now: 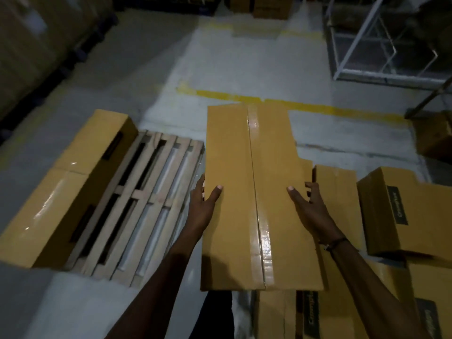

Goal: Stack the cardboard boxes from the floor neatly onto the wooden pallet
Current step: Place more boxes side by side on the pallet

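Observation:
A long taped cardboard box (254,192) is held in front of me, lengthwise away from me. My left hand (204,204) grips its left side with the thumb on top. My right hand (309,206) grips its right side, thumb on top too. The wooden pallet (137,204) lies on the floor to the left of the held box. Two boxes (73,182) lie end to end along the pallet's left side. More boxes (391,211) are piled on the floor to the right and below the held box.
A yellow line (281,104) crosses the grey concrete floor beyond the box. A metal wire cage (381,40) stands at the back right. Wrapped goods (31,40) on dark pallets line the left. Another box (435,135) sits at the right edge.

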`<state>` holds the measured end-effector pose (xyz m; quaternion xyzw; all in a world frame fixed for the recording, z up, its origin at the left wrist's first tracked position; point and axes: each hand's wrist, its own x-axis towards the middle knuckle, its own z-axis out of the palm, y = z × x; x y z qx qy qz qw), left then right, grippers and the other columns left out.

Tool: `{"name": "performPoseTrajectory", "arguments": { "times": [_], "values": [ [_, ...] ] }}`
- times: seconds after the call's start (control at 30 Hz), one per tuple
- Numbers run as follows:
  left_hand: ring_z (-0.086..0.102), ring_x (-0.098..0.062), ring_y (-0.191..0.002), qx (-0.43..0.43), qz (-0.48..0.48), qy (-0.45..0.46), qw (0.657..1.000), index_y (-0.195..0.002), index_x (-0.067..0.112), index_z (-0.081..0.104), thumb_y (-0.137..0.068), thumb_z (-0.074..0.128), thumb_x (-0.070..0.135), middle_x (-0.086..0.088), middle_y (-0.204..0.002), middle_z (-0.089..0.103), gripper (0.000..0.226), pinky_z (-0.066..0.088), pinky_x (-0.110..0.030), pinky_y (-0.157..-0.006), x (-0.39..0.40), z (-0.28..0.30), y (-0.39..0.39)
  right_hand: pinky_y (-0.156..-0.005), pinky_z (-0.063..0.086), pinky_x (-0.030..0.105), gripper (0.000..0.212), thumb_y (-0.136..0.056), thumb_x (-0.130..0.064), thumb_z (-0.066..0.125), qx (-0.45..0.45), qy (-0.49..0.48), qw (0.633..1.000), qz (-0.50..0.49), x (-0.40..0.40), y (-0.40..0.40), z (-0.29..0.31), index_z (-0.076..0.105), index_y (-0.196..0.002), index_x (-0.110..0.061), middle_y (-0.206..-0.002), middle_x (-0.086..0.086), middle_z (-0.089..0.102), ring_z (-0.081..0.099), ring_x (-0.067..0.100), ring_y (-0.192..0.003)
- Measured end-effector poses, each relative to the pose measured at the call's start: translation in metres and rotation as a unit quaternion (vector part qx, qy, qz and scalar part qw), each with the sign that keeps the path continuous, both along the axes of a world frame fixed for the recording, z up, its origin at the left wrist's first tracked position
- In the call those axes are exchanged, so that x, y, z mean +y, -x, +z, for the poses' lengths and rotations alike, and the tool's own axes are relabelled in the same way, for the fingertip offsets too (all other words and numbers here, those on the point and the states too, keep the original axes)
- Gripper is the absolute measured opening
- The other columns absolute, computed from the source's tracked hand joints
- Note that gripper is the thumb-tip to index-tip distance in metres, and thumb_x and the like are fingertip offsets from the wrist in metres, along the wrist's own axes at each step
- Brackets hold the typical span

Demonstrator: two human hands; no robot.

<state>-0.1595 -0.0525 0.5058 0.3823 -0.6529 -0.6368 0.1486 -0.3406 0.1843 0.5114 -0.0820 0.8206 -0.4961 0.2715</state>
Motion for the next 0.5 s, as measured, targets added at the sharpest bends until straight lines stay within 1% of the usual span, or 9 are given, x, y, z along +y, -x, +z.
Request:
{"name": "performPoseTrajectory", "arguments": {
  "times": [0.03,0.1,0.17,0.2,0.27,0.33,0.37,0.43,0.5],
  "values": [
    [0.052,-0.008,-0.131,0.001,0.016,0.000,1.000,-0.156,0.039,0.037,-0.100,0.063,0.048,0.010,-0.149,0.050,0.062,0.049,-0.036,-0.106,0.001,0.011,-0.025,-0.102,0.043,0.039,0.067,-0.090,-0.070,0.062,-0.006,0.004,1.000,0.015,-0.006,-0.019,0.011,0.040,-0.142,-0.033,-0.144,-0.005,0.042,0.044,0.017,-0.130],
    [0.050,-0.004,-0.129,0.004,0.046,0.010,0.999,-0.158,0.038,0.036,-0.100,0.062,0.047,0.012,-0.149,0.048,0.064,0.045,-0.022,-0.098,0.001,0.031,-0.074,-0.103,0.048,0.043,0.074,-0.082,-0.082,0.063,-0.014,0.006,0.998,0.054,-0.018,-0.055,0.032,0.039,-0.135,-0.037,-0.146,-0.002,0.047,0.051,0.019,-0.129],
    [0.052,0.007,-0.116,0.003,0.076,0.018,0.997,-0.157,0.036,0.036,-0.102,0.061,0.042,0.016,-0.142,0.048,0.061,0.042,-0.010,-0.087,-0.001,0.048,-0.120,-0.107,0.050,0.049,0.081,-0.074,-0.091,0.062,-0.016,0.006,0.995,0.098,-0.031,-0.087,0.047,0.037,-0.131,-0.039,-0.146,0.002,0.052,0.054,0.022,-0.129],
    [0.051,0.011,-0.112,0.001,0.088,0.019,0.996,-0.158,0.034,0.036,-0.103,0.060,0.041,0.016,-0.140,0.049,0.061,0.043,-0.010,-0.085,-0.004,0.054,-0.143,-0.109,0.049,0.051,0.080,-0.074,-0.090,0.062,-0.023,0.007,0.993,0.116,-0.039,-0.103,0.052,0.036,-0.130,-0.040,-0.148,0.003,0.051,0.054,0.022,-0.130],
    [0.053,0.002,-0.121,-0.001,0.109,0.017,0.994,-0.160,0.035,0.033,-0.102,0.061,0.043,0.013,-0.146,0.049,0.065,0.047,-0.021,-0.098,-0.010,0.063,-0.189,-0.109,0.047,0.050,0.072,-0.083,-0.081,0.062,-0.026,0.001,0.989,0.144,-0.057,-0.140,0.068,0.034,-0.134,-0.039,-0.156,0.007,0.044,0.049,0.023,-0.133],
    [0.048,-0.013,-0.137,-0.004,0.132,0.028,0.991,-0.159,0.039,0.032,-0.099,0.062,0.051,0.009,-0.154,0.045,0.068,0.044,-0.038,-0.111,-0.017,0.070,-0.233,-0.107,0.044,0.046,0.068,-0.091,-0.071,0.060,-0.022,0.002,0.986,0.164,-0.075,-0.175,0.077,0.030,-0.141,-0.038,-0.163,0.012,0.035,0.044,0.025,-0.136],
    [0.045,-0.016,-0.140,-0.008,0.141,0.031,0.990,-0.159,0.042,0.032,-0.098,0.062,0.055,0.008,-0.155,0.044,0.069,0.042,-0.041,-0.113,-0.020,0.074,-0.255,-0.106,0.042,0.044,0.068,-0.093,-0.066,0.060,-0.021,0.008,0.984,0.174,-0.084,-0.194,0.081,0.028,-0.146,-0.038,-0.164,0.012,0.033,0.042,0.027,-0.139],
    [0.044,-0.017,-0.141,-0.016,0.165,0.038,0.985,-0.158,0.042,0.033,-0.096,0.063,0.059,0.005,-0.157,0.045,0.071,0.041,-0.041,-0.113,-0.034,0.075,-0.299,-0.104,0.038,0.038,0.069,-0.099,-0.056,0.059,-0.027,0.033,0.980,0.192,-0.108,-0.233,0.086,0.024,-0.155,-0.038,-0.157,0.003,0.040,0.044,0.021,-0.138],
    [0.045,-0.015,-0.141,-0.018,0.189,0.038,0.981,-0.157,0.041,0.037,-0.094,0.064,0.062,0.004,-0.157,0.046,0.072,0.041,-0.044,-0.116,-0.049,0.079,-0.345,-0.102,0.039,0.031,0.065,-0.101,-0.050,0.060,-0.034,0.065,0.975,0.211,-0.132,-0.276,0.094,0.025,-0.156,-0.042,-0.143,-0.015,0.047,0.051,0.008,-0.126]
  ]
}}
